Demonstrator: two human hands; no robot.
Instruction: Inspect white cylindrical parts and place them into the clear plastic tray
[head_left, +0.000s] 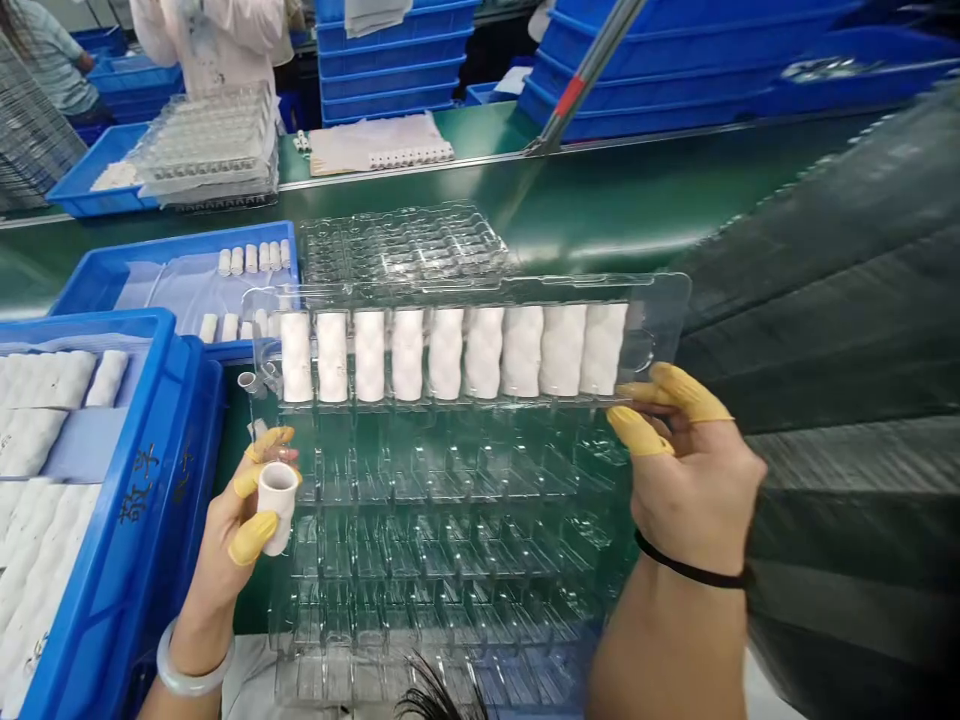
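I've got the green table (637, 205) stretching out beyond the filled tray (656, 310), and there's the big blue crate (142, 425) left of that tray, loaded with white pieces! A second blue crate (97, 280) sits behind it, off the tray's left end. Nearer me than the filled tray, rows of clear compartments (450, 545) spread over the green. Now the tray itself, tipped up so I see its contents face-on, and here's my right hand (690, 465), thumb and fingers clamped on its lower right corner! My left hand (229, 530) is just below the tray's left end; whether it touches the tray, I can't tell. Nine white sleeves (446, 355) stand side by side in the tray, and one white tube (277, 505), open end up, is pinched between my left thumb and fingers, below its left corner!
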